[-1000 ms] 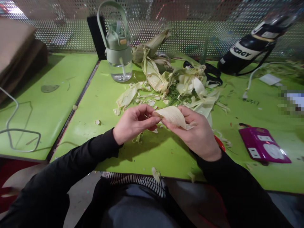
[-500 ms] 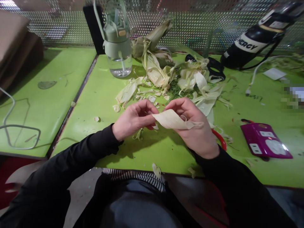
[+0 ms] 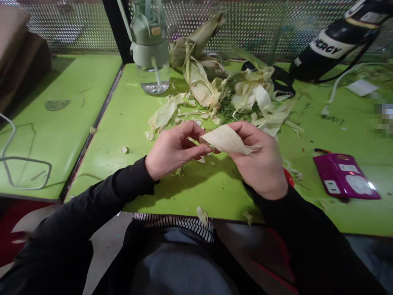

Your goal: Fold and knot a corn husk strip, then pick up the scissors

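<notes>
A pale dry corn husk piece [image 3: 229, 141] is held between both hands above the green table [image 3: 215, 192]. My left hand [image 3: 173, 149] pinches its left end with thumb and fingers curled. My right hand [image 3: 260, 162] holds the husk from the right, fingers wrapped under and over it. Just beyond my hands lies a pile of corn husks [image 3: 227, 94], with small husk scraps scattered about it.
A green-lidded water bottle [image 3: 149, 49] stands at the back by a perforated metal screen. Further back right a black bottle [image 3: 333, 47] lies on its side, with black scissors [image 3: 278, 78] near it. A purple power strip [image 3: 345, 180] sits right. Something red [image 3: 288, 176] shows beneath my right hand.
Both hands with the husk have risen slightly and the husk has been turned a little between the fingers. The view has tilted downward a bit.
</notes>
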{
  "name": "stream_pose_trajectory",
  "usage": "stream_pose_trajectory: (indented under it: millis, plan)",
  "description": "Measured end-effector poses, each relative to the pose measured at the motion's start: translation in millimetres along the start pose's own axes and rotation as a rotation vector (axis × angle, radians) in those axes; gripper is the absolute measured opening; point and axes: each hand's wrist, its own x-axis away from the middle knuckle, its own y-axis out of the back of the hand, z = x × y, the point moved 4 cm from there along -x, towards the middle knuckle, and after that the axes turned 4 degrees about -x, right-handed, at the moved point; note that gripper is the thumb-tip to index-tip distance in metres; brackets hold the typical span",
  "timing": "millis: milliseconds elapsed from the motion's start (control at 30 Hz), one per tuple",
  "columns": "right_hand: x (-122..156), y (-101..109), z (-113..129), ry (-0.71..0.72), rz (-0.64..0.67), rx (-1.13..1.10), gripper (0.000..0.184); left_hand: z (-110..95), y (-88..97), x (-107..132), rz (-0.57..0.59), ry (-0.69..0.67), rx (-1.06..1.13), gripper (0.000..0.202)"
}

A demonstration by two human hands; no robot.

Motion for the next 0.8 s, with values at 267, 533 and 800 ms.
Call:
stream_pose_trajectory:
  millis: [267, 533, 800]
  plan:
    - [-0.2, 0.1, -2.2, -0.022, 0.041, -0.082, 0.012, 0.5, 3.6, -1.7, -0.001, 0.089, 0.074, 0.028]
    - [2.4, -1.1, -1.4, 0.015, 0.044, -0.018, 0.014, 10.2, 4.6, -3.7, 0.067, 0.322, 0.320, 0.020]
    - [0.3, 0.7, -3.1, -0.008, 0.015, 0.049, 0.023, 8.3, 2.7, -3.6, 0.070, 0.201, 0.234, 0.029]
